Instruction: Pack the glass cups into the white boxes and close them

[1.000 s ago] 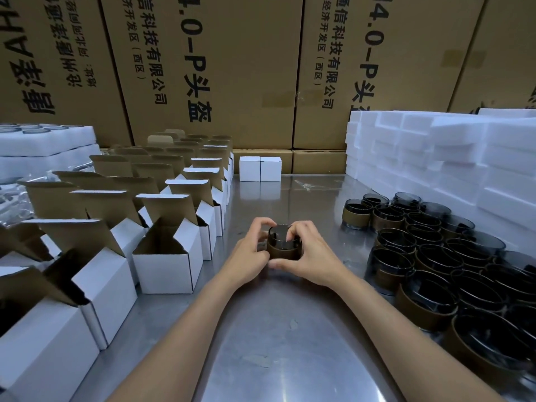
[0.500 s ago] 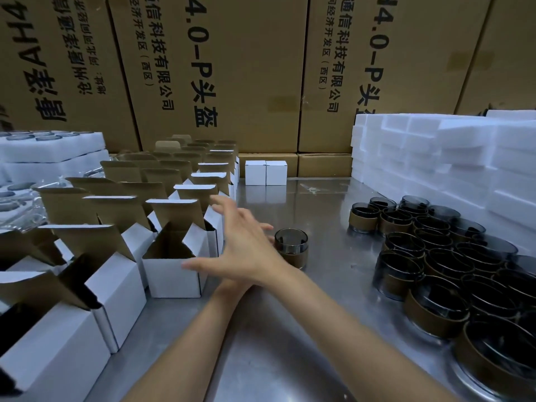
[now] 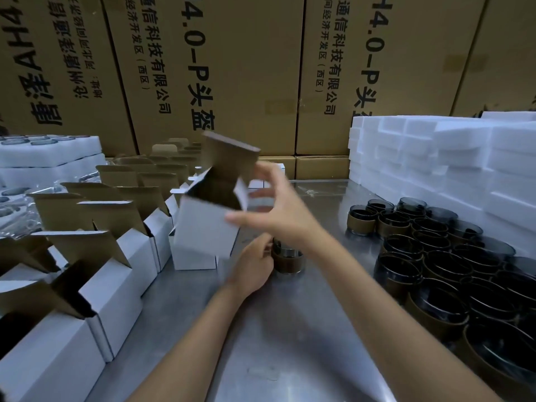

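Observation:
A white box with its brown-lined lid standing open hangs tilted above the steel table, motion-blurred. My right hand holds it by its right side, thumb at the near top edge and fingers up by the side flap. Just below, a dark glass cup with a brown band stands on the table. My left hand is curled against the cup's left side and grips it. Part of the cup is hidden behind my right wrist.
Rows of open white boxes fill the left side. Several banded glass cups crowd the right, with white foam blocks stacked behind them. Foam trays sit far left. Big cardboard cartons wall the back. Bare steel table lies near me.
Both hands first held the cup, then set it down. My right hand reached left, took a box from the row and lifted it toward the cup. My left hand returned to the cup.

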